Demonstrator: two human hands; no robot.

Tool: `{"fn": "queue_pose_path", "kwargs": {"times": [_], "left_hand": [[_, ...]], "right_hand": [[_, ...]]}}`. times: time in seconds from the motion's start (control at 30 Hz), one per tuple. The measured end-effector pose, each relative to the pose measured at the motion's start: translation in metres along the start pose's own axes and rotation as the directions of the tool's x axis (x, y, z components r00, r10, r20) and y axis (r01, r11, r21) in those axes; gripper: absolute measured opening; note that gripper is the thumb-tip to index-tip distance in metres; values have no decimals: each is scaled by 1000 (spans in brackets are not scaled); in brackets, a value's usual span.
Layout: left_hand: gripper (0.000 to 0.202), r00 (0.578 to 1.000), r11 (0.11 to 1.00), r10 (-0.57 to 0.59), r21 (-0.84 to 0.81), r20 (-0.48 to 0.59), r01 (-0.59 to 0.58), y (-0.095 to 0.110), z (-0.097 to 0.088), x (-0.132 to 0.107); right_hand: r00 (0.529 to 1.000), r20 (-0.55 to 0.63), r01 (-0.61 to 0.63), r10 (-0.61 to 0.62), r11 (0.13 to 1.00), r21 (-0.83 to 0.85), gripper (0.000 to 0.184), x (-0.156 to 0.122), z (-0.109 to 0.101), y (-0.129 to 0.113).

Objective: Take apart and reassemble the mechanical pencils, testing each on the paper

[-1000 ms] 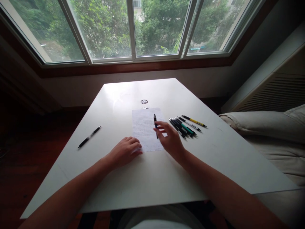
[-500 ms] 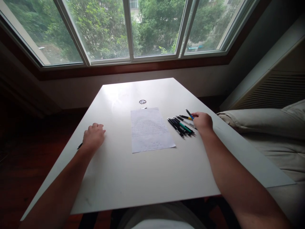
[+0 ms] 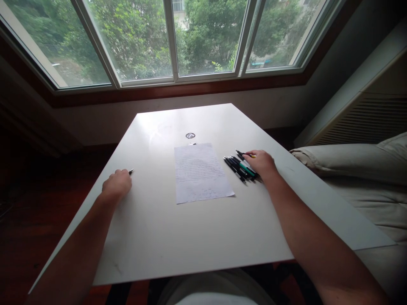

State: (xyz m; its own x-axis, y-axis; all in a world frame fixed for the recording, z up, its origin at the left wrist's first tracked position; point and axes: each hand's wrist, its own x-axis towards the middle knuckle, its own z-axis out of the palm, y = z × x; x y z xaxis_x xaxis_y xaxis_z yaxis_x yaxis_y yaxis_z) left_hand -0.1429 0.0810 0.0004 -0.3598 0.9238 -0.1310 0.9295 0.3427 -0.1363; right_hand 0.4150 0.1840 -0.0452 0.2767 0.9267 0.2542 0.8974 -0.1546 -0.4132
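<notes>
My left hand [image 3: 117, 185] rests near the table's left edge, closed around a dark pen [image 3: 131, 171] whose tip juts out past the thumb side. On the right, my right hand [image 3: 263, 164] reaches over the pen pile, its fingers pinching a black pen with a yellow part [image 3: 241, 153] at the far end of the pile. Beneath and beside those fingers lie several mostly black pens [image 3: 233, 167], roughly side by side. One with a green barrel [image 3: 246, 170] is among them. My palm hides the near ends of some pens.
A sheet of paper [image 3: 199, 169] covered in lines of text lies mid-table, left of the pens. Behind it is a small round badge-like piece [image 3: 190, 135]. The white table [image 3: 190, 241] stands before a window, with a pale sofa [image 3: 359, 161] to its right.
My left hand has drawn slightly left and closed, its pen now pointing out to the right. My right hand has moved left onto the black and yellow pen; the raised blue pen no longer shows.
</notes>
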Motion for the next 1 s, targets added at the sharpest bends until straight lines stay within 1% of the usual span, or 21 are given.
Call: {"fn": "queue_pose_path", "kwargs": {"times": [0.07, 0.17, 0.23, 0.27, 0.3, 0.33, 0.37, 0.4, 0.47, 0.5, 0.53, 0.57, 0.6, 0.63, 0.7, 0.73, 0.8, 0.9, 0.93, 0.97, 1.0], "left_hand": [[35, 1000, 1000, 1, -26, -12, -1, -1, -1, 1], [32, 1000, 998, 0, -67, -17, -1, 2, -5, 0], [31, 999, 994, 25, -107, -31, -29, 8, -10, -4], [31, 997, 986, 54, -155, -48, -61, 14, -14, -8], [32, 990, 958, 107, -257, -92, -127, 20, -19, -13], [34, 975, 892, 161, -400, -150, -209, 28, -24, -20], [38, 956, 777, 222, -557, -190, -292, 37, -29, -29], [38, 942, 631, 268, -702, -204, -331, 46, -34, -39], [32, 909, 310, 357, -890, -216, -334, 66, -40, -59], [30, 889, 171, 401, -935, -222, -311, 76, -41, -68], [29, 871, 44, 429, -957, -241, -287, 85, -40, -76], [29, 854, -50, 455, -965, -251, -257, 93, -38, -83], [29, 836, -113, 489, -968, -251, -225, 100, -35, -89], [29, 816, -152, 518, -967, -255, -205, 105, -32, -92], [28, 788, -169, 554, -963, -268, -209, 109, -24, -96], [27, 781, -157, 558, -960, -281, -233, 110, -21, -95], [25, 775, -110, 544, -943, -322, -314, 107, -16, -93], [22, 773, -7, 497, -893, -394, -450, 103, -13, -90], [20, 762, 41, 490, -862, -423, -505, 102, -12, -89], [18, 740, 90, 491, -818, -460, -568, 102, -13, -90], [15, 707, 135, 500, -762, -500, -634, 102, -13, -90]], "right_hand": [[1000, -16, 21, -21, 1000, -10, 30, -3, -1, -4], [990, -106, 92, -91, 996, 5, 28, -11, -8, -15], [969, -179, 180, -167, 982, 57, 26, -22, -14, -31], [952, -205, 251, -226, 963, 103, 25, -30, -18, -43], [932, -226, 324, -284, 932, 163, 24, -41, -22, -56], [908, -233, 399, -348, 888, 228, 25, -54, -25, -71], [882, -215, 469, -420, 830, 303, 26, -69, -28, -86], [856, -184, 515, -483, 766, 384, 27, -85, -31, -101], [793, -94, 550, -602, 641, 535, 30, -119, -35, -129], [745, -33, 547, -666, 581, 602, 35, -134, -36, -140], [709, 19, 523, -705, 544, 656, 44, -147, -38, -149], [687, 75, 486, -723, 533, 692, 53, -158, -39, -156], [679, 115, 447, -725, 532, 719, 56, -166, -40, -161], [668, 156, 412, -728, 535, 738, 48, -171, -41, -164], [664, 204, 354, -719, 543, 762, 31, -173, -43, -165], [669, 224, 322, -709, 548, 773, 28, -170, -44, -165], [690, 277, 228, -669, 564, 794, 30, -163, -46, -161], [689, 410, 57, -598, 608, 792, 33, -150, -47, -155], [682, 446, 4, -579, 613, 790, 33, -148, -46, -154], [679, 471, -50, -563, 605, 795, 34, -146, -46, -152], [682, 486, -107, -546, 583, 806, 34, -145, -44, -152]]}}
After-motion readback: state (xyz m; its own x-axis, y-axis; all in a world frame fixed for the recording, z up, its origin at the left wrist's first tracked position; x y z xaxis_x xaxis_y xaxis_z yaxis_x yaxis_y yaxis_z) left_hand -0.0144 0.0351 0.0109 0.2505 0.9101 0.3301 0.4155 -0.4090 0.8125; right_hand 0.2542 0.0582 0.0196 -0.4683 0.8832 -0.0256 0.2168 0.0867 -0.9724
